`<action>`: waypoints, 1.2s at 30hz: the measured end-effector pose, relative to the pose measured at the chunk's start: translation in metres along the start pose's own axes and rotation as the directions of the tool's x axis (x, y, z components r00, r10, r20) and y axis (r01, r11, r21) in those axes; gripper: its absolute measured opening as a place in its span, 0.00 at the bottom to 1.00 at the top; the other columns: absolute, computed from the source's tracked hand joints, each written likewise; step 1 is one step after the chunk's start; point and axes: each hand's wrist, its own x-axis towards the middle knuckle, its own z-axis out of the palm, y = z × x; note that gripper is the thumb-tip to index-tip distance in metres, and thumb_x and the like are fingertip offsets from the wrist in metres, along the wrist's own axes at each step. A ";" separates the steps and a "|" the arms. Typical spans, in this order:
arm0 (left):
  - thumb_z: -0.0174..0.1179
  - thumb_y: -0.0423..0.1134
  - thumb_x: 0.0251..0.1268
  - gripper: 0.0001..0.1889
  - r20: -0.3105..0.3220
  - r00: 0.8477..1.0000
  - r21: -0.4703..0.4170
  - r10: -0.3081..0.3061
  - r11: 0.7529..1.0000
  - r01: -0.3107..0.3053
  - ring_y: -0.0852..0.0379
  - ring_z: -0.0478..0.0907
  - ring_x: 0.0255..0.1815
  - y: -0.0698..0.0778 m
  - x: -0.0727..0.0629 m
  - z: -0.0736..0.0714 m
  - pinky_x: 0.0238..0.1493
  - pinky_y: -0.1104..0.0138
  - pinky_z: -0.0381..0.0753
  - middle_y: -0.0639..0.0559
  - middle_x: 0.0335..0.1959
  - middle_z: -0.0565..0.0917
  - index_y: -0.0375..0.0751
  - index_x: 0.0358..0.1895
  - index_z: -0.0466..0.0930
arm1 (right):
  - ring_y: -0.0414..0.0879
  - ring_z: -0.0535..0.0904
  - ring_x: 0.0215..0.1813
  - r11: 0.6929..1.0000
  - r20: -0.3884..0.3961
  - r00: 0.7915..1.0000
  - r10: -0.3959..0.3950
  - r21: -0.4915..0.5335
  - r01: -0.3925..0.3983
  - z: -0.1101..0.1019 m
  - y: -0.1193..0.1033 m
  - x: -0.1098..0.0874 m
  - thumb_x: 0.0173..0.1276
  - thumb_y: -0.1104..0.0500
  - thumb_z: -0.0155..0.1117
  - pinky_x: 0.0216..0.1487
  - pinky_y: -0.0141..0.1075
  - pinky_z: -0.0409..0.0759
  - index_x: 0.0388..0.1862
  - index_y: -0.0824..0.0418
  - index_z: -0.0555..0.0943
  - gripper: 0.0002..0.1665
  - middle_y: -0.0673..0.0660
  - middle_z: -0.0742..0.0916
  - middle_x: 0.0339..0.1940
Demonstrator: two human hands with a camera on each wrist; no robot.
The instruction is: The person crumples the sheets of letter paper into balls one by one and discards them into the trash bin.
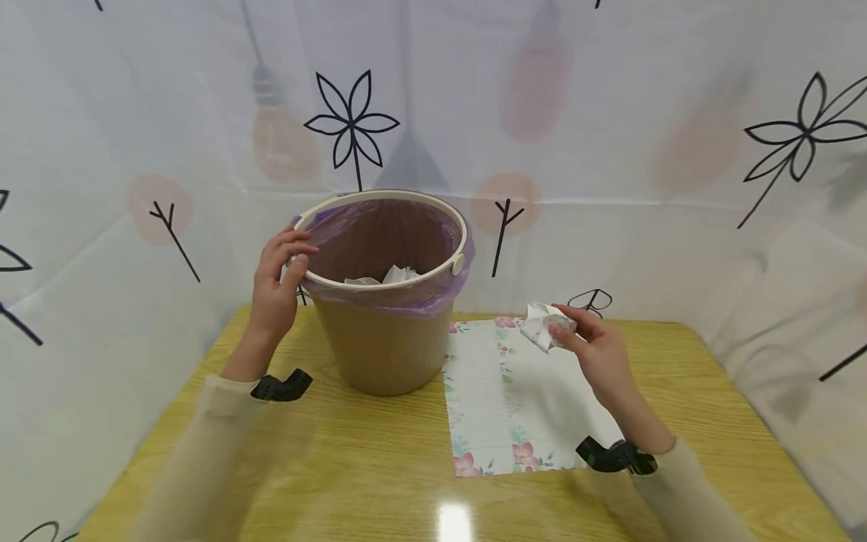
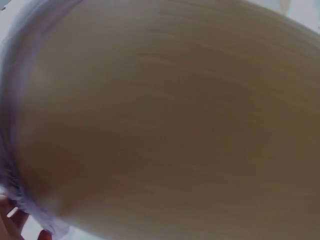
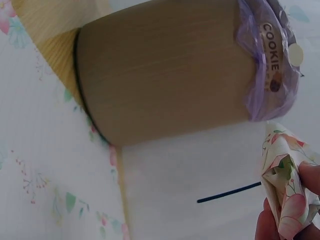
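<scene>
A brown trash bin [image 1: 386, 350] stands on the table, lined with a purple plastic bag [image 1: 433, 302] folded over its rim. My left hand [image 1: 276, 282] grips the bin's rim at the left side, its fingers over the edge; in the left wrist view the bin's wall fills most of the picture. Right of the bin, my right hand [image 1: 599, 350] pinches a crumpled sheet of paper [image 1: 544, 325] between thumb and fingers, held above the table. Up close in the right wrist view, this crumpled paper [image 3: 285, 175] shows a floral print. White crumpled paper [image 1: 401, 275] lies inside the bin.
Floral-bordered paper sheets [image 1: 477, 399] lie flat on the yellow wooden table [image 1: 359, 467], beside the bin and beneath my right hand. A white cloth [image 1: 596, 248] with printed flowers hangs behind and around the table. The bin's cream handle [image 1: 457, 263] rests along the rim.
</scene>
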 end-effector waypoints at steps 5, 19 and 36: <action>0.45 0.28 0.66 0.14 -0.091 0.995 -0.096 0.041 0.994 -0.049 0.28 0.54 0.72 0.007 -0.001 0.013 0.75 0.56 0.51 0.18 0.54 0.70 0.15 0.41 0.74 | 0.39 0.78 0.42 1.000 0.005 1.000 -0.028 -0.011 0.029 -0.004 -0.006 0.005 0.72 0.62 0.65 0.43 0.24 0.80 0.62 0.73 0.76 0.24 0.46 0.83 0.43; 0.46 0.30 0.66 0.16 -0.181 0.982 -0.174 0.062 0.980 -0.094 0.29 0.56 0.71 0.006 -0.003 0.021 0.74 0.56 0.52 0.20 0.53 0.70 0.15 0.42 0.75 | 0.42 0.79 0.40 0.992 0.048 0.992 -0.115 0.064 0.111 -0.009 -0.030 0.029 0.71 0.64 0.65 0.41 0.25 0.80 0.61 0.70 0.79 0.21 0.48 0.85 0.43; 0.45 0.29 0.67 0.15 -0.198 0.978 -0.181 0.065 0.978 -0.102 0.28 0.54 0.72 -0.006 -0.005 0.024 0.75 0.55 0.51 0.19 0.54 0.69 0.15 0.43 0.75 | 0.45 0.77 0.47 0.990 0.037 0.989 -0.140 -0.025 0.141 -0.001 -0.056 0.056 0.72 0.61 0.65 0.41 0.24 0.79 0.66 0.66 0.75 0.26 0.54 0.80 0.54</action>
